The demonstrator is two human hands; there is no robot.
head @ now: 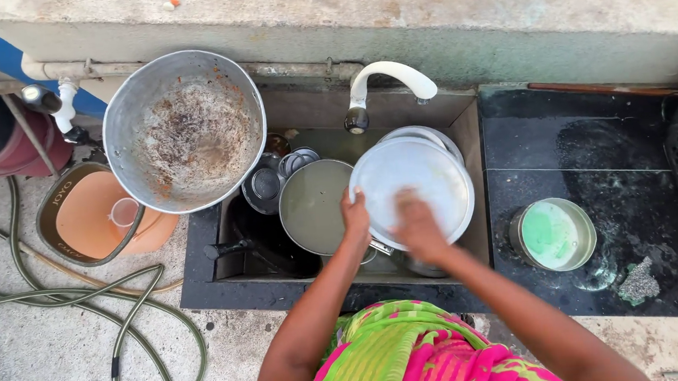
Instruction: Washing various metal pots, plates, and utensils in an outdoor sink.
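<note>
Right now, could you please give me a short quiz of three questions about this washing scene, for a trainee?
1. True or false: the left hand holds the rim of the round steel plate.
2. Which stands on the black counter? A) a small bowl of green soap B) a kettle C) a cup
3. Where does the white tap sit, relative to the sink?

Key: 1 true. 2 A, the green soap bowl. 3 Behind the sink, spout over the plate; the right hand rubs the plate.
</note>
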